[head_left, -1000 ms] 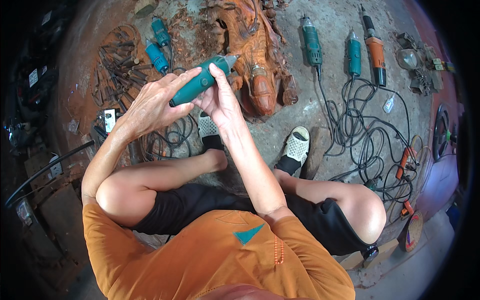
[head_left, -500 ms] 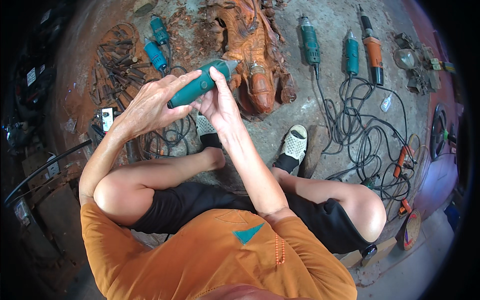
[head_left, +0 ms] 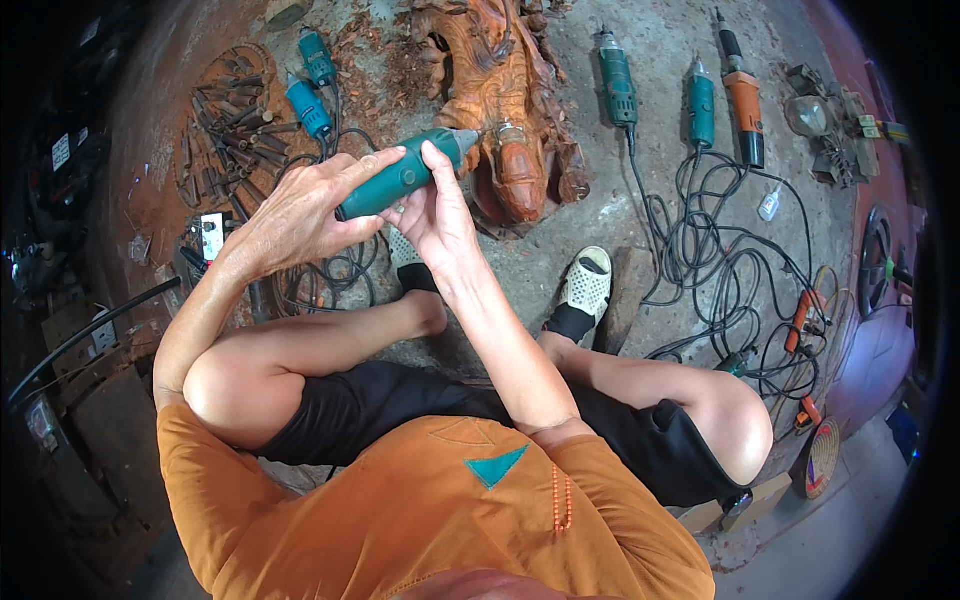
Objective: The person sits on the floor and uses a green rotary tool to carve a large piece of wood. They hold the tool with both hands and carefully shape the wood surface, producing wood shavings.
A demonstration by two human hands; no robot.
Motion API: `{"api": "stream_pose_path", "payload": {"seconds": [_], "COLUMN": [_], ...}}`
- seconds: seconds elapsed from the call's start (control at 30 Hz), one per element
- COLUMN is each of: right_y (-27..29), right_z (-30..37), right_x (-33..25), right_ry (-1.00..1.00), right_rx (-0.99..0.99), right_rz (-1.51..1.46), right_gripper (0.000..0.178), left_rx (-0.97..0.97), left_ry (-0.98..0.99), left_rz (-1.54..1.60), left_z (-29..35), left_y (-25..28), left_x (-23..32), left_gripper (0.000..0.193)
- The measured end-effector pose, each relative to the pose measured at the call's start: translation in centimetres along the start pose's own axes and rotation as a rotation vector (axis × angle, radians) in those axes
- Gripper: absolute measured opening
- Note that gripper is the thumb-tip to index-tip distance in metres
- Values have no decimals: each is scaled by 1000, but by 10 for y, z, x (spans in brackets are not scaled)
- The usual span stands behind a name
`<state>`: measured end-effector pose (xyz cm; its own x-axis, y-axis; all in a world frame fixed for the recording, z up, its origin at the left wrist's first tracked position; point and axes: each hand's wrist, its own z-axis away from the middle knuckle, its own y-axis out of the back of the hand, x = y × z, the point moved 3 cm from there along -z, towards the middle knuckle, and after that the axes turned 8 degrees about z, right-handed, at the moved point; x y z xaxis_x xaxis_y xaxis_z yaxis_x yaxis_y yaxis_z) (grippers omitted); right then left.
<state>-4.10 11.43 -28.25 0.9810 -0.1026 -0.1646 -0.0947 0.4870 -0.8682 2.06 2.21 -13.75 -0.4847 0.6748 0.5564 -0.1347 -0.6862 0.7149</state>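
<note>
A teal die grinder (head_left: pixel 395 180) is held up in front of me, tilted with its pale metal nose toward the upper right. My left hand (head_left: pixel 310 205) is closed around its rear end, fingers along the top and thumb underneath. My right hand (head_left: pixel 438 215) grips it nearer the nose, its thumb on the upper side and the other fingers mostly hidden below. Just beyond the nose lies a reddish-brown carved wooden figure (head_left: pixel 505 100); in this view the tip overlaps its left edge, and I cannot tell whether they touch.
At right lie two teal grinders (head_left: pixel 618 85) (head_left: pixel 702 108), an orange grinder (head_left: pixel 745 110) and tangled black cords (head_left: pixel 710 220). Left are a heap of carving chisels (head_left: pixel 240 125) and two blue-teal power tools (head_left: pixel 308 108) (head_left: pixel 316 58). A small bottle (head_left: pixel 769 205) and a wooden block (head_left: pixel 628 295) lie right.
The grinder and both hands stay nearly in place, with the grip unchanged. The whole view has shifted very slightly.
</note>
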Motion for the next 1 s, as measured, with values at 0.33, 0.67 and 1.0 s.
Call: {"api": "stream_pose_path", "payload": {"seconds": [0.33, 0.67, 1.0], "right_y": [5, -1, -7], "right_z": [7, 15, -1], "right_x": [6, 5, 5], "right_ry": [6, 7, 11], "right_rx": [6, 14, -70], "right_rz": [-36, -29, 0], "right_gripper": [46, 49, 46], "left_rx": [-28, -109, 74], "left_ry": [-5, 28, -111], "left_rz": [37, -23, 19], "left_z": [1, -1, 1], "left_y": [-5, -1, 9], "left_x": [-1, 3, -6], "left_gripper": [75, 76, 72]}}
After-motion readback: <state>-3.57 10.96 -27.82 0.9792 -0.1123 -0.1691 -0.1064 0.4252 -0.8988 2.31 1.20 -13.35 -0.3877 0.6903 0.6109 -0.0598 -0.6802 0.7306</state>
